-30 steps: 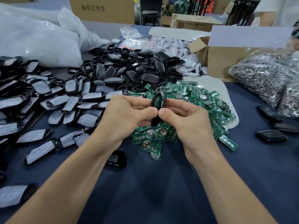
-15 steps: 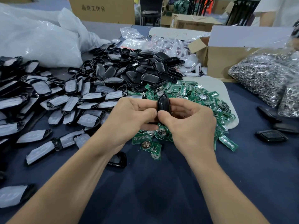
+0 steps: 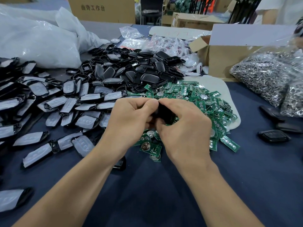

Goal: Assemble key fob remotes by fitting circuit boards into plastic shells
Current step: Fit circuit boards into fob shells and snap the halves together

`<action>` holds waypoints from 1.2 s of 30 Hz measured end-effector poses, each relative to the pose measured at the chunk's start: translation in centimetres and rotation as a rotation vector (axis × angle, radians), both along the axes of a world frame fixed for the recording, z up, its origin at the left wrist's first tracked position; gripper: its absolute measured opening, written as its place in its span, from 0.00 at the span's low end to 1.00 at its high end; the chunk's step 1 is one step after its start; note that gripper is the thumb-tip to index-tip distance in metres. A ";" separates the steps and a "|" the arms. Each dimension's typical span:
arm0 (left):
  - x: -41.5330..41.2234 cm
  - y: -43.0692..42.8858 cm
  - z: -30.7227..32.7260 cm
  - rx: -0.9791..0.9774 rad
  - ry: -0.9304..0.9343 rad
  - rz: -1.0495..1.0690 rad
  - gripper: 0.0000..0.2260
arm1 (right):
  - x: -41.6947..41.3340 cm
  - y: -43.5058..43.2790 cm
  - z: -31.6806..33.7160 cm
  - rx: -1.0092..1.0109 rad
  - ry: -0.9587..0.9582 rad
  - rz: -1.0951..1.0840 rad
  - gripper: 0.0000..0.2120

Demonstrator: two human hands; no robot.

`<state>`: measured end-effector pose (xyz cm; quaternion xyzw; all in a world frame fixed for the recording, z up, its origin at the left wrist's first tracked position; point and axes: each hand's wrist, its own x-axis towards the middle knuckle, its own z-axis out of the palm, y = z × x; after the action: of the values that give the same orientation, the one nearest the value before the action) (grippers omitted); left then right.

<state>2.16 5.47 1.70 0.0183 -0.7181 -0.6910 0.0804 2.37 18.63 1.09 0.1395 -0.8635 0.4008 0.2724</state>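
A black key fob shell sits between both my hands, mostly hidden by the fingers. My left hand grips it from the left with the thumb on top. My right hand curls round it from the right. Both hands hover over the near edge of a heap of green circuit boards with coin cells. Behind that lies a pile of bare black shells. Whether a board lies inside the held shell is hidden.
Black shells with white rubber pads spread over the left of the dark blue table. Finished black fobs lie at the right. Bags of metal rings, a cardboard box and white plastic bags stand behind. One black fob peeks out under my left wrist.
The shell stood upright and showed above my fingertips; now it is lowered and my fingers have closed over it, thumbs meeting on top.
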 end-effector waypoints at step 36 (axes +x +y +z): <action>-0.2 -1.7 0.3 0.133 0.035 -0.130 0.12 | -1.9 2.4 -0.7 -0.343 -0.331 0.297 0.21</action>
<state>1.99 3.75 1.96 -0.0351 -0.6689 -0.7411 0.0466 0.49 21.07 0.34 0.1491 -0.7860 0.5938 0.0855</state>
